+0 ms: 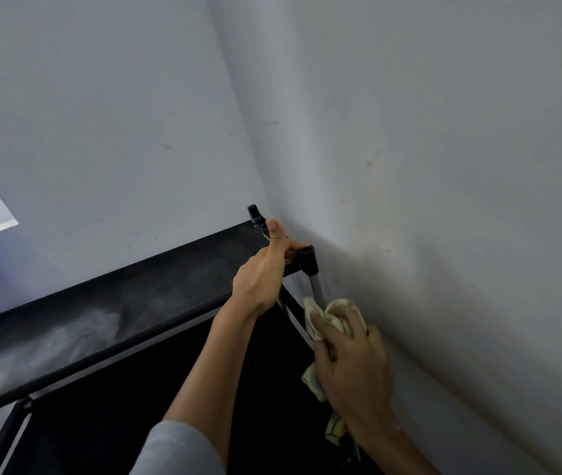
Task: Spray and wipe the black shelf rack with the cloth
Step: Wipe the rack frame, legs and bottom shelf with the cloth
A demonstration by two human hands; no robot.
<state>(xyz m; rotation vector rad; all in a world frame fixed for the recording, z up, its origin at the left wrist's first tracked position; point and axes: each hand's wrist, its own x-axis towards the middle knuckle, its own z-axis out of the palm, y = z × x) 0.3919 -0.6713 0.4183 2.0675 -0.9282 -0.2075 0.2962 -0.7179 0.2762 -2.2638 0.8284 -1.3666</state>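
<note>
Head view: the black shelf rack (108, 313) stands in a wall corner, its top dusty. The right hand (351, 358) clutches the yellowish cloth (327, 317) around the grey corner post (317, 286). The left hand (262, 272) grips the top rail near the black connector (308, 258).

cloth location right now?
Head view, lower right: the cloth is bunched in the right hand, wrapped around the rack's grey corner post beside the wall.
</note>
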